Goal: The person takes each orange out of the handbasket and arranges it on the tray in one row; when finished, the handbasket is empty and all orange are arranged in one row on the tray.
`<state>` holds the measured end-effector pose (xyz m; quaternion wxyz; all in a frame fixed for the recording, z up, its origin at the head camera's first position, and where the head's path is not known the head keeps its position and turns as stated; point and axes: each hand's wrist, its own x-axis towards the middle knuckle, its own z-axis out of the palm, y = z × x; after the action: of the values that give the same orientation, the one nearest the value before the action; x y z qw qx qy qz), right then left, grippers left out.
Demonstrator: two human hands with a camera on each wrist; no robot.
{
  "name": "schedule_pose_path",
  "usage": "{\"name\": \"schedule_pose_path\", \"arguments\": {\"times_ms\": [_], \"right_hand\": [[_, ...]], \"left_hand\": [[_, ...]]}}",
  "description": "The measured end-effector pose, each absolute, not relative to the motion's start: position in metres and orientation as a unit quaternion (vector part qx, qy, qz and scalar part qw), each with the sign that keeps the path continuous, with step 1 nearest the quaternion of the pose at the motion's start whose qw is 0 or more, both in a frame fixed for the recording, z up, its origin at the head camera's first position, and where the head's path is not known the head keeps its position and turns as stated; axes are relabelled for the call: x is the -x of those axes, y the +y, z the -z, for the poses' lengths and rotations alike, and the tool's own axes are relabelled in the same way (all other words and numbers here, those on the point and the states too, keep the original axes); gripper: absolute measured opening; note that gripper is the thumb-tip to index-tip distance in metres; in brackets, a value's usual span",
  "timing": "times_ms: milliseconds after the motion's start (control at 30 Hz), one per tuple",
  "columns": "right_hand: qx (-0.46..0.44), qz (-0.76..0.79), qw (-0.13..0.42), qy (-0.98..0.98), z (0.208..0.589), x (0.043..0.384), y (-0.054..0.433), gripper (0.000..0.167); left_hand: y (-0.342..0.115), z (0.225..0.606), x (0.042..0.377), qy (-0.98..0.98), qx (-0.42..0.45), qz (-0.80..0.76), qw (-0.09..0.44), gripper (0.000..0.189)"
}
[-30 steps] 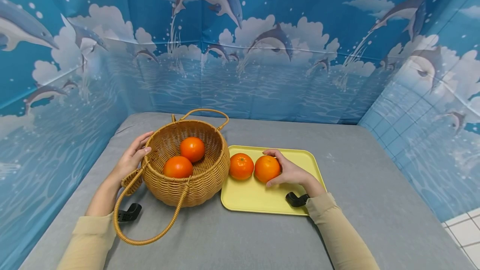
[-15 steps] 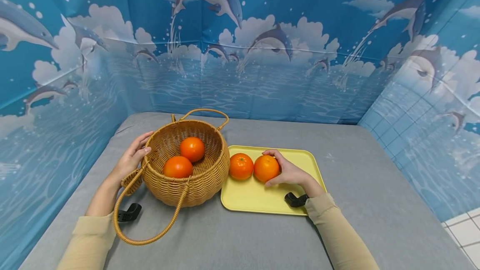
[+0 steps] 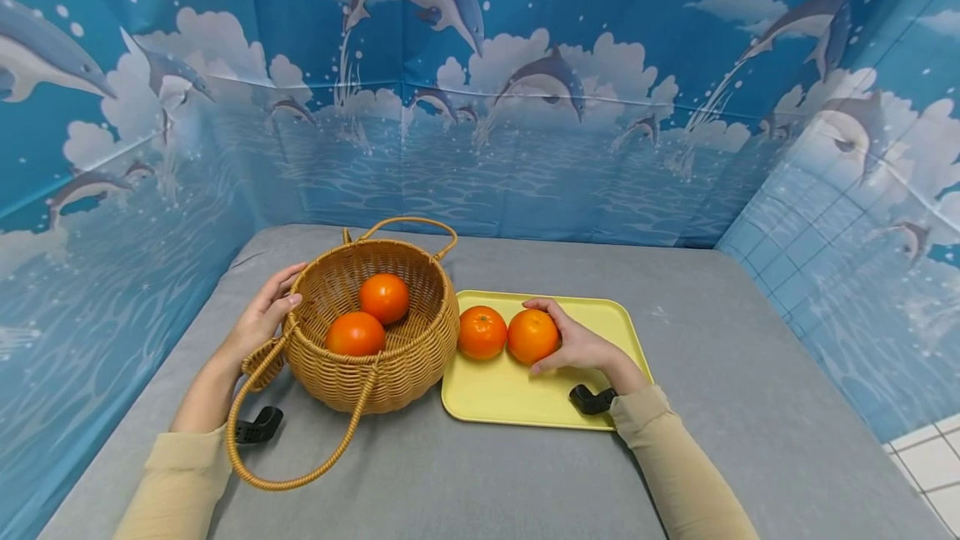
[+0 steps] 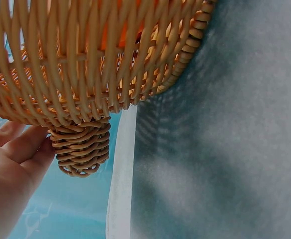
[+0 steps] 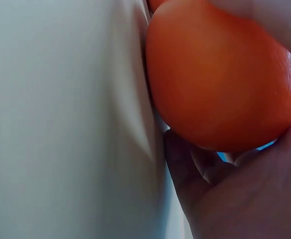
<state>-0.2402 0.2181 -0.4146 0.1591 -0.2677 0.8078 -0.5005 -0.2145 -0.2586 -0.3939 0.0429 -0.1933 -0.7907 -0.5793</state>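
Nearest, both forearms in beige sleeves [image 3: 684,473] are extended over the grey worktop [image 3: 525,486]. By the right hand [image 3: 581,346] an orange [image 3: 532,336] is held on the yellow tray [image 3: 510,394], thumb set on its near side, fingers curved round its far side. Beside it a second orange [image 3: 482,332] is seen. The left hand [image 3: 258,315] is laid, fingers outstretched, against the wicker basket [image 3: 375,377], in which two glossy orange fruits [image 3: 356,333] are contained. Beyond, a dolphin-printed curtain [image 3: 480,165] is hung.
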Motion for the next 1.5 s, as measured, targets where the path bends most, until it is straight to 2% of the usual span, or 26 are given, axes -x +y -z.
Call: {"name": "schedule_pose_path", "arguments": {"times_ms": [267,467,667,867,1033,1267,1500], "right_hand": [[0.265,0.502,0.159,0.807,0.410,0.241,0.217,0.088],[0.270,0.498,0.156,0.809,0.411,0.244,0.219,0.093],[0.294,0.509,0.130,0.799,0.415,0.256,0.230,0.093],[0.347,0.512,0.079,0.782,0.376,0.256,0.226,0.085],[0.392,0.507,0.054,0.766,0.331,0.255,0.198,0.082],[0.458,0.462,0.088,0.755,0.284,0.256,0.141,0.078],[0.481,0.430,0.148,0.750,0.271,0.269,0.093,0.070]], "left_hand": [[-0.260,0.393,0.214,-0.791,0.195,0.578,0.050,0.050],[-0.261,0.393,0.214,-0.795,0.193,0.573,0.050,0.050],[-0.260,0.393,0.214,-0.794,0.194,0.575,0.043,0.050],[-0.260,0.393,0.215,-0.794,0.196,0.575,0.043,0.050],[-0.260,0.392,0.215,-0.794,0.197,0.574,0.048,0.050],[-0.260,0.393,0.215,-0.791,0.199,0.576,0.048,0.050],[-0.260,0.395,0.216,-0.784,0.205,0.584,0.047,0.050]]}}
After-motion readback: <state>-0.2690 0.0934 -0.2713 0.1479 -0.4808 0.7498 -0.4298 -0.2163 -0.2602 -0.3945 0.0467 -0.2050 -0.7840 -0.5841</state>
